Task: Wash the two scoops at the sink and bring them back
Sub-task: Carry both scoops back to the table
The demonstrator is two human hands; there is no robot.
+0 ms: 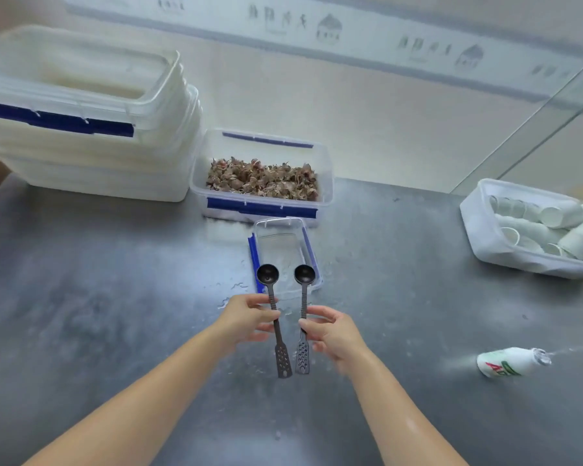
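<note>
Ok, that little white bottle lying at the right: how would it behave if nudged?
The bottle lies on its side and looks round, so a nudge would probably roll it across the smooth metal table. Small and seemingly thin plastic, it is likely light. The pale streak by its mouth may be spilled liquid, so possibly slippery.

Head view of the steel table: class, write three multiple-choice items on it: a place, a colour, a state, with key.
1. Where does the white bottle lie?
A. on the table, at the right
B. on a shelf
C. in a sink

2. What colour are the scoops?
A. white
B. black
C. blue

3. How are the scoops held?
A. both in one hand
B. one in each hand
C. not held

1A: it lies on the steel; 2B: bowls and handles are black; 3B: left hand pinches one handle, right hand the other.
</note>
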